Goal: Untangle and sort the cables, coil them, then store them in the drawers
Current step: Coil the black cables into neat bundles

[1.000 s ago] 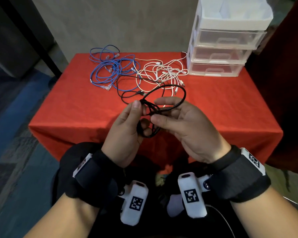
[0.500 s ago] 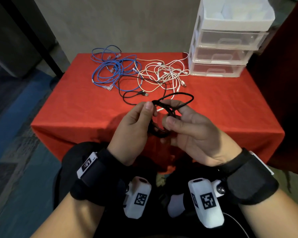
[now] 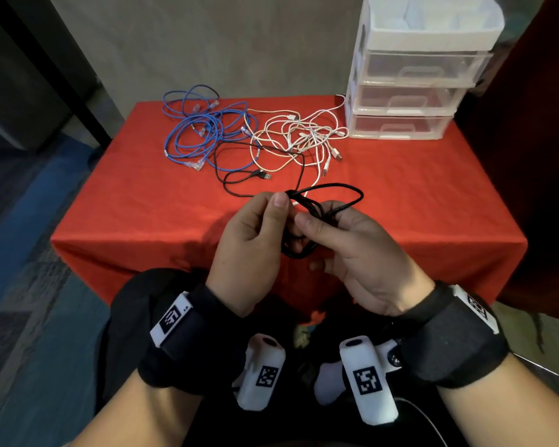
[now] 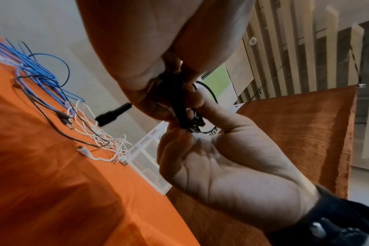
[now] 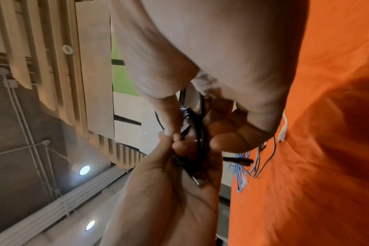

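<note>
both hands coil a black cable
head: left hand [image 3: 252,243] and right hand [image 3: 362,253] pinch the black cable [image 3: 323,201] above the near table [image 3: 142,204] edge; drawers [image 3: 410,91] far right. wrists: fingers curl round the bundle [image 4: 179,103]; no readable writing.

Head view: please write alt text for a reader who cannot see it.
Two hands, left hand and right hand, hold a coiled black cable above a red table. Behind lie blue cables, white cables and clear drawers.
</note>
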A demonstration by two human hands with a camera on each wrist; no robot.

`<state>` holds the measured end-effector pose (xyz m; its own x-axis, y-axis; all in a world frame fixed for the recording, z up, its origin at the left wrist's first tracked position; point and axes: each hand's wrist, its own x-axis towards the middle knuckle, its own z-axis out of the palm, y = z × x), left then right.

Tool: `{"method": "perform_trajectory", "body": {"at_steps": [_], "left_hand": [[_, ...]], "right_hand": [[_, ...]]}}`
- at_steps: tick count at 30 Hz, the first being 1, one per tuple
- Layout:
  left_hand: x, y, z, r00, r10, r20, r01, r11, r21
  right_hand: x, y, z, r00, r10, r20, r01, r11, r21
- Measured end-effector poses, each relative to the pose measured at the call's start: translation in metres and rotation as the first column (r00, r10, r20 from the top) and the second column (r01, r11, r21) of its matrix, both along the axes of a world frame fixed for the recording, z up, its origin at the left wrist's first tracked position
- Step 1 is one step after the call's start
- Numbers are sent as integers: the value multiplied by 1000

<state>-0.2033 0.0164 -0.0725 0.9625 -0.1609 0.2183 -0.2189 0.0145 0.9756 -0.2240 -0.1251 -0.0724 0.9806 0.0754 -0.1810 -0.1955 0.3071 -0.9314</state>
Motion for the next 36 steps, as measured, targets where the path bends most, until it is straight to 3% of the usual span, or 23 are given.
{"method": "perform_trajectory", "body": {"at_steps": [3, 6, 8, 11, 16, 18, 20, 23, 27, 32, 36], "left_hand": [[1, 1, 2, 992, 93, 85, -94, 995, 14], [-3, 1, 4, 955, 86, 283, -126, 984, 128], [-7, 0, 3, 933, 34, 358, -123, 966, 228], [-8, -3, 1, 931, -61, 359, -51, 954, 295], [0, 0, 1, 927, -119, 356, 14, 959, 283], [10, 5, -2, 957, -13, 290, -42, 983, 180], [26, 15, -3, 977, 163, 137, -171, 984, 48], [45, 35, 0, 953, 292, -81, -298, 952, -71], [46, 37, 6, 959, 236, -156, -250, 965, -83], [40, 27, 8, 921, -17, -388, -120, 938, -325], [29, 13, 7, 851, -154, -502, -130, 865, -485]], "right_hand": [[2, 3, -6, 991, -131, 13, 131, 977, -169], [2, 3, -9, 970, -242, 11, 236, 931, -277], [0, 6, -8, 975, -211, -62, 196, 962, -188], [-2, 8, -3, 990, -105, -97, 104, 994, -20], [1, -2, -1, 997, -4, -79, 1, 999, -39], [3, -7, 0, 999, -1, -51, -4, 996, -86], [3, -15, 0, 1000, 12, 11, -10, 988, -156], [0, -35, -3, 990, 65, 127, -12, 925, -379], [3, -50, -10, 942, 191, 278, 55, 726, -686], [11, -47, -26, 925, 209, 318, 133, 606, -785], [14, -43, -29, 903, 149, 404, 271, 530, -803]]}}
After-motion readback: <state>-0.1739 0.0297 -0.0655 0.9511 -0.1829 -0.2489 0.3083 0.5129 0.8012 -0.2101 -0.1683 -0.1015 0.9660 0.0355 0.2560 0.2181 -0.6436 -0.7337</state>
